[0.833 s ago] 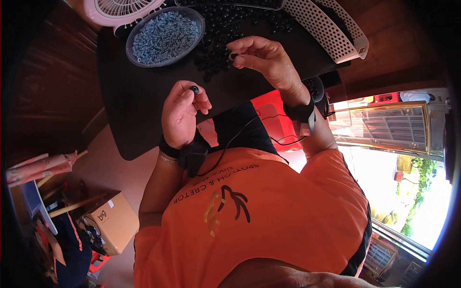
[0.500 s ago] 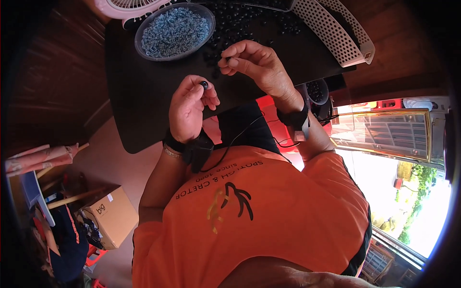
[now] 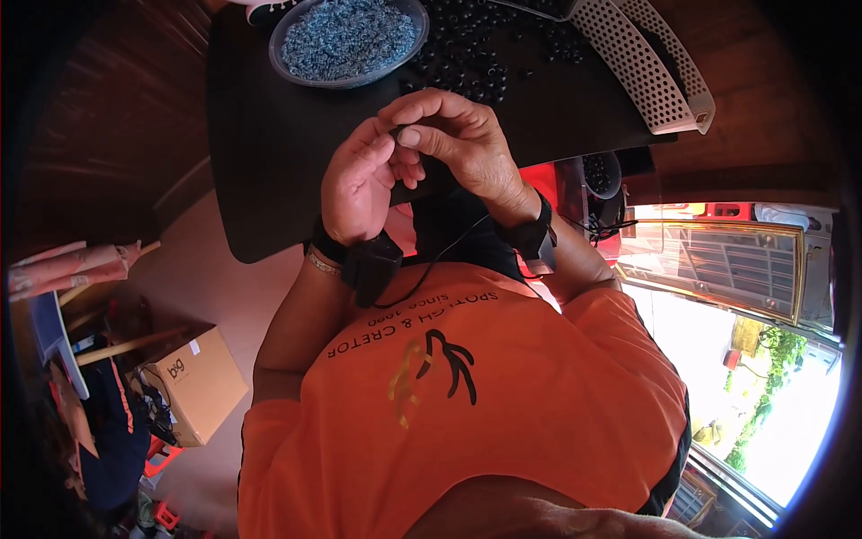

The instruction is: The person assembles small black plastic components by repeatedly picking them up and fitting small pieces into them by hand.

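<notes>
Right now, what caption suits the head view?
Left hand and right hand close together near black beads on dark table.

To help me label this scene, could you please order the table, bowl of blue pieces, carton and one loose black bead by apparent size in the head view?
1. Table
2. Bowl and carton: too alike to rank; the carton is likely farther away
3. Bead

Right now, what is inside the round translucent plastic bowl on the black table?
The bowl holds a heap of small glossy blue pieces; they cover its bottom, so nothing beneath them can be seen.
</notes>
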`<state>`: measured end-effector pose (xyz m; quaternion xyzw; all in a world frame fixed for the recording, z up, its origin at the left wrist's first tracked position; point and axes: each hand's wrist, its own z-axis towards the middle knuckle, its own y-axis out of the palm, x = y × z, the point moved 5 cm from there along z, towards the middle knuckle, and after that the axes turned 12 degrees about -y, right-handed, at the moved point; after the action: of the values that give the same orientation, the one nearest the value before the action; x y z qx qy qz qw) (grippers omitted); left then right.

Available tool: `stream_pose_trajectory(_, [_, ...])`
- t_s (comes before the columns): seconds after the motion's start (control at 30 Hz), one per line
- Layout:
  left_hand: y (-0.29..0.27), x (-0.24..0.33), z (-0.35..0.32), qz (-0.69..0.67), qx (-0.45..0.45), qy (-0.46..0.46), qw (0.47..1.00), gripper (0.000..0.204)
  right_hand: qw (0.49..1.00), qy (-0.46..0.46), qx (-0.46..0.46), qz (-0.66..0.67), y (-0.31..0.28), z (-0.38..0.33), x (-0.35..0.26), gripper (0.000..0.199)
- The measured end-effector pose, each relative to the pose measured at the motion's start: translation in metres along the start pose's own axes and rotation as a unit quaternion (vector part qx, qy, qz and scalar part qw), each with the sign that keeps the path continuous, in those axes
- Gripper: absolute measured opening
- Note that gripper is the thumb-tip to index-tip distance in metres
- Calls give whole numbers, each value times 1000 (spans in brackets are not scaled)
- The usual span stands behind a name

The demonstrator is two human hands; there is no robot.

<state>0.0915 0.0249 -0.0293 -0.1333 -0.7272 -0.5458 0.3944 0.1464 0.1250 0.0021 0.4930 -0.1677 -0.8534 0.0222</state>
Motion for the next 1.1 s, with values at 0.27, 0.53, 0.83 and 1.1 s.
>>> stream_pose_trajectory(0.27, [-2,-1,-1,-5,0,-6,1000,29,1000,6,10,3,-1,-2,-1,16])
stream_pose_trajectory(0.53, [-1,-3,0,14,1,-7,1000,24,1000,-12,16,11,-1,-3,-3,14])
stream_pose_trajectory(0.83, [0,-2,-1,42,2,-11,999,20,994,99,-9,-46,-8,0,-15,9])
stream_pose_trajectory(1.1, [3,-3,-2,71,10,-19,997,18,983,34,-47,-174,-8,-1,-28,13])
